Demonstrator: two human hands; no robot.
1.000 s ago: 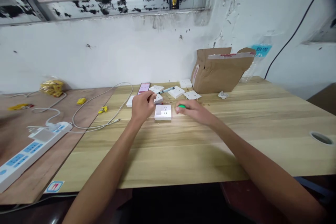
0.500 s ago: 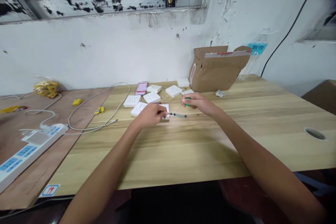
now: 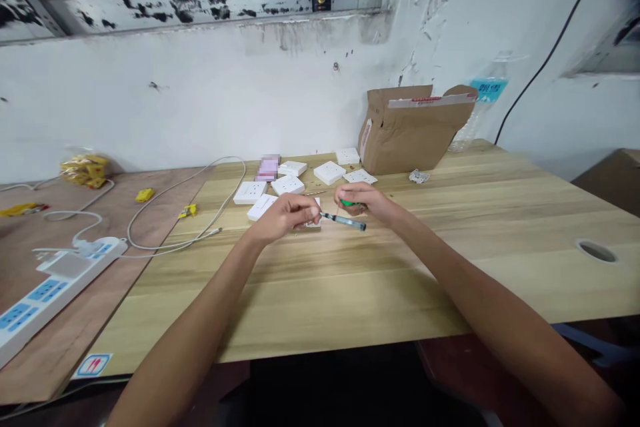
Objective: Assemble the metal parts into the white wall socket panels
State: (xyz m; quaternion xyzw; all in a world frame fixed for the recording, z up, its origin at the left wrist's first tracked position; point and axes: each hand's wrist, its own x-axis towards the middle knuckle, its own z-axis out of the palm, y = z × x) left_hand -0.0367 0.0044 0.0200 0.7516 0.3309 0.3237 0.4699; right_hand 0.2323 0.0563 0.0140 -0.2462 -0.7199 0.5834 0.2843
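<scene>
on a pale wooden bench, the left hand pinches the near end of a slim grey test pen, fingers closed on it. the right hand is closed around a green-handled tool just beyond the pen. a white wall socket lies under both hands. more white sockets sit farther back, left of a brown cardboard box.
</scene>
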